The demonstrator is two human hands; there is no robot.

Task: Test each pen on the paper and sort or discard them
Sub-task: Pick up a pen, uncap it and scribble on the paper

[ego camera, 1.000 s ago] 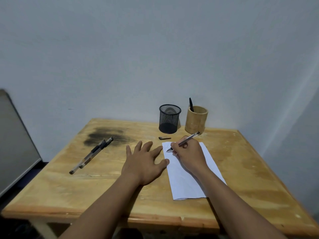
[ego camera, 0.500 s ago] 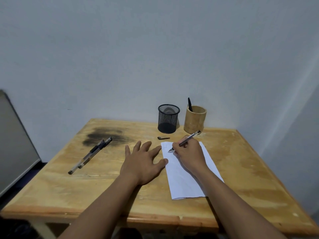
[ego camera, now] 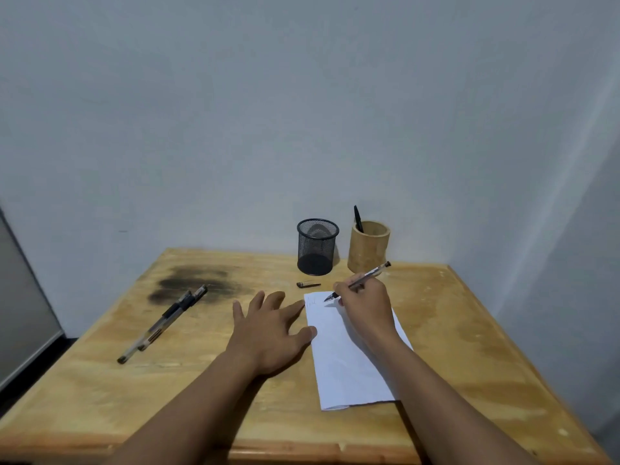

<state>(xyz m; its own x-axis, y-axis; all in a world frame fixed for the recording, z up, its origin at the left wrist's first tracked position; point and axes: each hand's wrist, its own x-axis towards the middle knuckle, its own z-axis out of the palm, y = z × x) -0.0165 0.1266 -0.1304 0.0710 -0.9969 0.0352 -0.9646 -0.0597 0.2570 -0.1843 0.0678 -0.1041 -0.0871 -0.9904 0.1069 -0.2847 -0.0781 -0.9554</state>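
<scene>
**One pen on the paper, two more waiting**

One clear-barrelled pen point(ego camera: 364, 278) is under test. Our right hand point(ego camera: 367, 308) pinches it in a writing grip just right of the frame's centre. The tip is down on the upper left corner of the white paper point(ego camera: 349, 367), and the barrel slants up and to the right. Our left hand point(ego camera: 268, 330) lies flat with fingers spread just left of the sheet, thumb and forefinger touching its left edge.

To do this step well, we judge, that left hand should press firmly so the sheet does not slide. The pen wants a few short strokes at light, even pressure on bare paper, clear of the faint marks point(ego camera: 310, 301) near the corner. We cannot tell whether those marks are ink. Plenty of blank sheet lies toward the lower middle of the frame.

Around us, two pens point(ego camera: 164, 322) lie side by side at centre left on the wooden worktop point(ego camera: 469, 330), their upper ends over a dark stain point(ego camera: 198, 281). A small pen cap point(ego camera: 308, 284) lies just above the paper. Behind it stands a black mesh cup point(ego camera: 317, 246), and to its right a bamboo holder point(ego camera: 368, 250) with one black pen point(ego camera: 358, 218) standing in it.

The cap sits near the writing hand, so we judge a wide stroke or a careless lift could knock it. Otherwise nothing blocks the reach to either holder. Which one takes the good pens we cannot tell.
</scene>
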